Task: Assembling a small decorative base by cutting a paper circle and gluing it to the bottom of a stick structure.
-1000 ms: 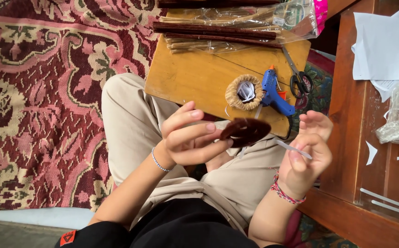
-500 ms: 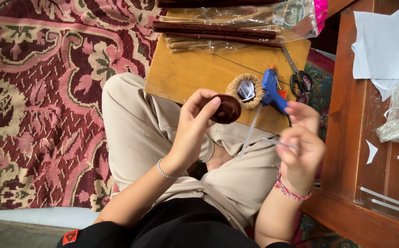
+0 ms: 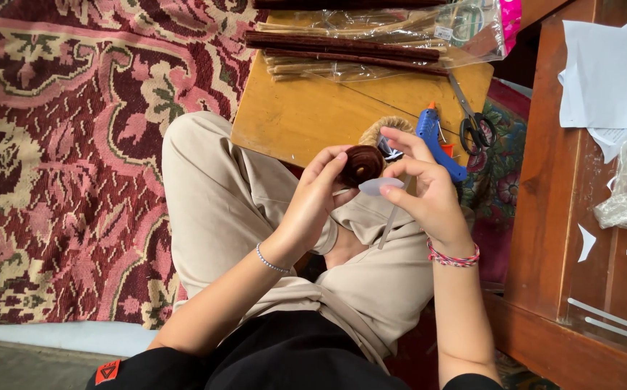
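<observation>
My left hand [image 3: 318,196] holds a small dark brown fuzzy round piece [image 3: 360,164] up in front of me over my lap. My right hand [image 3: 422,189] is right beside it, fingers pinching a clear glue stick [image 3: 389,206] that runs down and to the left, its pale end next to the brown piece. Both hands meet just in front of the low wooden board [image 3: 306,108].
On the board lie a blue glue gun [image 3: 435,137], scissors [image 3: 475,126], a straw-coloured ring [image 3: 380,128] and a clear bag of brown and tan sticks [image 3: 371,47]. A wooden table [image 3: 552,217] with white papers [image 3: 610,72] stands at right. A patterned red rug [image 3: 61,144] covers the floor.
My left hand turned the brown piece and raised it toward the board. My right hand came in from the right with the glue stick until both hands met.
</observation>
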